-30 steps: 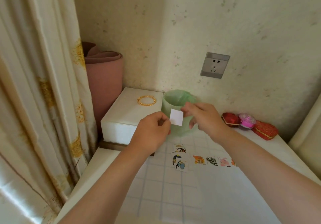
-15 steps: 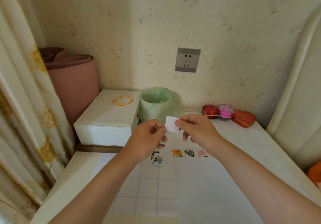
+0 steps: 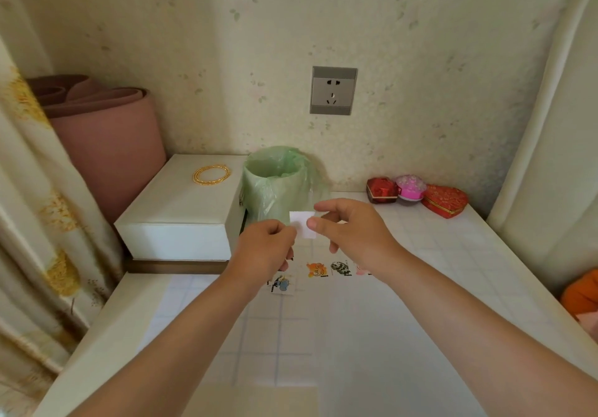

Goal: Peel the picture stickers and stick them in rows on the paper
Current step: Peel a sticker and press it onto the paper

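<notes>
A small white sticker piece (image 3: 301, 224), its blank side toward me, is held up above the table between both hands. My left hand (image 3: 263, 251) pinches its left edge and my right hand (image 3: 351, 227) pinches its right edge with thumb and forefinger. Below them a gridded paper (image 3: 291, 329) lies on the table. Picture stickers sit on it in a row: an orange one (image 3: 316, 269), a black-and-white one (image 3: 341, 268) and a pink one partly hidden by my right wrist. A blue-and-black sticker (image 3: 282, 284) lies lower left; others are hidden under my left hand.
A bin lined with a green bag (image 3: 275, 183) stands just behind my hands. Left of it is a white box (image 3: 181, 212) with a gold bangle (image 3: 212, 174) on top. Red and pink gift boxes (image 3: 417, 194) sit at the back right. A curtain (image 3: 38, 222) hangs left.
The view has swung to the right and down, so the bin and box now sit further left. Both hands keep pinching the white piece, held a little lower and nearer the paper.
</notes>
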`<state>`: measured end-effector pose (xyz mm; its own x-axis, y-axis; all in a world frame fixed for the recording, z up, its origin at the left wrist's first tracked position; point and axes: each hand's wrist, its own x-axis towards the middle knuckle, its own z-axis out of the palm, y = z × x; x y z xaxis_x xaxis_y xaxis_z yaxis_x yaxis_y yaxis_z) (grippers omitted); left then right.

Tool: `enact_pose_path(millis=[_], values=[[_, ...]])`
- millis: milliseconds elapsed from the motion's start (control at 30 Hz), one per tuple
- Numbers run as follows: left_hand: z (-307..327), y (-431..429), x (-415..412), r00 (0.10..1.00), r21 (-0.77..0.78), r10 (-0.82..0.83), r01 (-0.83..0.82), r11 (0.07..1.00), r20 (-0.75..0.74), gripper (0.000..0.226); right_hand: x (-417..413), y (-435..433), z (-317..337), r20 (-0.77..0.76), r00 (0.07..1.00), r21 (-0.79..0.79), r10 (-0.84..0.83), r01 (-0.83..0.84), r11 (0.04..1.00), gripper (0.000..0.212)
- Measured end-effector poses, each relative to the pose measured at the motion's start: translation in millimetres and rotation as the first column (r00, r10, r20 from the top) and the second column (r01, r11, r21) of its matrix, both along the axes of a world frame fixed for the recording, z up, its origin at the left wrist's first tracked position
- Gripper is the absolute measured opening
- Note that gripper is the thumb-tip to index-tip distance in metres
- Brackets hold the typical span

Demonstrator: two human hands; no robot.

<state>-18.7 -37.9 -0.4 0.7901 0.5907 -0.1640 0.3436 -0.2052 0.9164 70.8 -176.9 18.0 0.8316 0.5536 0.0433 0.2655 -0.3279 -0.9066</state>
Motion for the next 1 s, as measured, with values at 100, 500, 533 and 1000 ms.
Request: enact_pose_path(millis=[100,500,533,1000], values=[[4,0,-2,1.0,-0.1,0.014,-0.016,0.995,-0.014,0.017,2,-3,-5,0.145,0.989,-0.01,-0.014,0.015,1.0,0.049],[4,-8,-5,0.989,-0.428,-0.126,0.084,0.9,-0.071,0.018,-2,-13,-34,0.892,0.426,-0.181,0.15,0.032,0.983,0.004],[5,-9,-5,0.988,-0.453,-0.143,0.098,0.886,-0.065,0.021,-3,-14,-35,0.858,0.499,-0.168,0.121,0.051,0.984,0.005],[-7,-18,-3,0.995,-0.16,-0.096,0.095,0.983,0.002,0.011,0,-27,-25,-0.448,0.891,0.017,-0.079,0.096,0.995,0.013]])
